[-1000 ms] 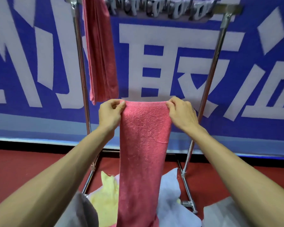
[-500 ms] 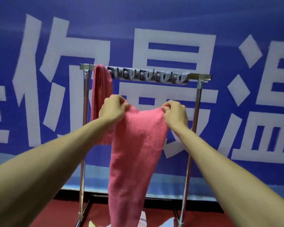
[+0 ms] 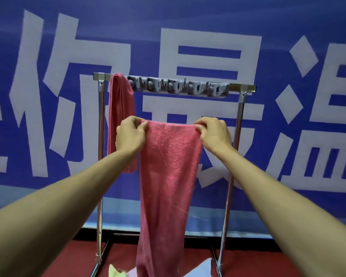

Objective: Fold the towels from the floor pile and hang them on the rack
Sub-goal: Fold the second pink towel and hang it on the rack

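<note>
I see the left hand [image 3: 130, 137] and right hand [image 3: 213, 133] each pinching a top corner of the towel [image 3: 169, 176], mid-frame, below the rack [image 3: 240, 136] bar. It hangs straight down. Second towel [image 3: 120, 108] draped over bar, upper left.

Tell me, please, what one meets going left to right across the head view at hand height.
left rack post → hung pink towel → left hand → held pink towel → right hand → right rack post
</note>
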Demonstrator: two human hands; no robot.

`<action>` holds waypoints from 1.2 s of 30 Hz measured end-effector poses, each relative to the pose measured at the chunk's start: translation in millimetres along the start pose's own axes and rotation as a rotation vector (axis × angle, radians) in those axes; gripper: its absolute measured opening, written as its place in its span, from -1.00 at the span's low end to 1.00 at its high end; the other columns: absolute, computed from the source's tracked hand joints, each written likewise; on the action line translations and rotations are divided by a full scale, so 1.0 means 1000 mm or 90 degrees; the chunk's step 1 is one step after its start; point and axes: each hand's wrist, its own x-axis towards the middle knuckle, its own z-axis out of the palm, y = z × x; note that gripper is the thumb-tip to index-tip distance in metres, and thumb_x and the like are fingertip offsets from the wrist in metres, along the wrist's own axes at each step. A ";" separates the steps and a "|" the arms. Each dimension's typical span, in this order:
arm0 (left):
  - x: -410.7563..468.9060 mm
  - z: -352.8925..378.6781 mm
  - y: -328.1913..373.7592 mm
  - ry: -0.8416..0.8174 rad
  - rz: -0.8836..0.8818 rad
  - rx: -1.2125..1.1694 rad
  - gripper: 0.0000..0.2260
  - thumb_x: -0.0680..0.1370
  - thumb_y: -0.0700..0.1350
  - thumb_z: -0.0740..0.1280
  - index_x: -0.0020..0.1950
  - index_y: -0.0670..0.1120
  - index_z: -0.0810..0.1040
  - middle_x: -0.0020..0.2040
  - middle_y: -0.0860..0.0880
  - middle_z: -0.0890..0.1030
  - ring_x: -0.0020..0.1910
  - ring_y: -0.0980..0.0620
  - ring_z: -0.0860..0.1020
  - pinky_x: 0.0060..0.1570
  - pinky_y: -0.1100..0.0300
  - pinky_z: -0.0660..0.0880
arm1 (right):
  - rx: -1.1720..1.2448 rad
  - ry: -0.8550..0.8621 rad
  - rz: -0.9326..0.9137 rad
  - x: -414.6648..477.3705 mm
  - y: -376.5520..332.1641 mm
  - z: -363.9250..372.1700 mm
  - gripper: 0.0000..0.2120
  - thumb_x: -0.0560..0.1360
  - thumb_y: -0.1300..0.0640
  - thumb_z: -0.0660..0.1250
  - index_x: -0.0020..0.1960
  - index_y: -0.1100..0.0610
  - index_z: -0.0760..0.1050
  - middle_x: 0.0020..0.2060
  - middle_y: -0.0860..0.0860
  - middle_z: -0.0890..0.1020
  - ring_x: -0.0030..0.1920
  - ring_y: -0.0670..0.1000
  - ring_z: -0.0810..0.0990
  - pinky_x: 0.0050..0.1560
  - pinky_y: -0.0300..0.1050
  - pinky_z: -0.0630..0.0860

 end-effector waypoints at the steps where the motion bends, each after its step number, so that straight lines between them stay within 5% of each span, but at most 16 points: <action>1: -0.002 0.001 -0.005 -0.011 -0.013 -0.002 -0.90 0.55 -0.05 0.34 -0.03 -0.04 0.63 -0.08 0.01 0.65 -0.07 0.04 0.59 -0.06 0.19 0.48 | -0.016 -0.019 -0.007 -0.002 0.004 0.002 -0.83 0.58 0.09 0.26 -0.02 0.04 0.63 -0.12 0.00 0.69 -0.06 0.03 0.62 -0.09 -0.04 0.54; 5: -0.013 0.011 -0.025 -0.057 -0.044 -0.040 -0.88 0.55 -0.12 0.35 0.00 -0.10 0.64 -0.10 0.00 0.64 -0.14 0.12 0.56 -0.22 0.36 0.44 | -0.075 -0.081 -0.013 -0.020 0.023 0.018 -0.80 0.60 0.03 0.20 0.00 0.10 0.55 -0.15 0.01 0.63 -0.14 0.02 0.54 -0.19 -0.08 0.38; 8: -0.028 0.022 -0.055 -0.114 -0.082 -0.074 -0.90 0.53 -0.13 0.36 -0.03 -0.10 0.65 -0.20 0.01 0.63 -0.23 0.11 0.55 -0.16 0.21 0.52 | -0.066 -0.152 0.027 -0.038 0.048 0.040 -0.80 0.61 0.02 0.18 0.02 0.12 0.51 -0.10 0.05 0.62 -0.09 0.04 0.53 -0.15 -0.04 0.41; 11: -0.054 0.032 -0.093 -0.174 -0.146 -0.096 -0.90 0.55 -0.15 0.35 -0.04 -0.14 0.63 -0.30 0.03 0.58 -0.35 0.13 0.49 -0.28 0.20 0.52 | 0.036 -0.202 0.099 -0.066 0.073 0.064 -0.82 0.58 0.07 0.23 -0.06 0.15 0.55 -0.15 0.04 0.64 -0.07 0.04 0.56 -0.03 -0.04 0.47; 16: -0.110 0.038 -0.152 -0.210 -0.248 -0.099 -0.91 0.58 -0.19 0.30 -0.08 -0.11 0.59 -0.31 0.05 0.55 -0.35 0.16 0.45 -0.39 0.42 0.39 | 0.200 -0.283 0.261 -0.121 0.105 0.104 -0.85 0.49 0.11 0.38 -0.24 0.08 0.63 -0.31 0.00 0.63 -0.25 -0.04 0.58 -0.15 -0.14 0.55; 20: -0.146 0.042 -0.189 -0.238 -0.376 -0.128 -0.85 0.57 -0.19 0.31 -0.19 -0.10 0.59 -0.27 -0.05 0.57 -0.28 0.07 0.48 -0.24 0.22 0.44 | 0.392 -0.359 0.418 -0.163 0.126 0.129 -0.79 0.52 0.18 0.36 -0.28 0.17 0.56 -0.38 0.01 0.56 -0.32 -0.04 0.53 -0.34 -0.15 0.58; 24: -0.161 0.055 -0.190 -0.175 -0.618 -0.270 -0.74 0.57 -0.20 0.29 -0.33 -0.13 0.45 -0.52 -0.04 0.48 -0.58 0.09 0.42 -0.55 0.36 0.36 | 0.553 -0.363 0.544 -0.182 0.127 0.144 -0.77 0.52 0.23 0.34 -0.32 0.16 0.54 -0.38 0.03 0.53 -0.28 -0.02 0.52 -0.32 -0.13 0.58; 26: -0.161 0.059 -0.183 -0.158 -0.681 -0.321 -0.78 0.57 -0.20 0.31 -0.29 -0.15 0.45 -0.55 -0.03 0.51 -0.55 0.07 0.45 -0.59 0.36 0.39 | 0.616 -0.367 0.580 -0.184 0.120 0.148 -0.86 0.53 0.24 0.33 -0.21 0.20 0.56 -0.31 0.05 0.56 -0.25 0.00 0.55 -0.27 -0.09 0.60; 30: -0.166 0.055 -0.175 -0.192 -0.709 -0.365 -0.87 0.54 -0.18 0.35 -0.22 -0.13 0.52 -0.46 -0.01 0.58 -0.51 0.09 0.49 -0.58 0.37 0.38 | 0.682 -0.377 0.649 -0.194 0.109 0.152 -0.93 0.53 0.23 0.32 -0.03 0.23 0.56 -0.21 0.09 0.61 -0.21 0.05 0.61 -0.17 -0.06 0.64; 36: -0.186 0.043 -0.176 -0.282 -0.628 -0.330 -0.91 0.54 -0.13 0.36 -0.10 -0.12 0.61 -0.38 0.01 0.65 -0.42 0.13 0.58 -0.45 0.37 0.48 | 0.685 -0.378 0.674 -0.214 0.094 0.148 -0.95 0.52 0.30 0.33 -0.08 0.30 0.54 -0.29 0.13 0.60 -0.29 0.04 0.64 -0.26 -0.09 0.66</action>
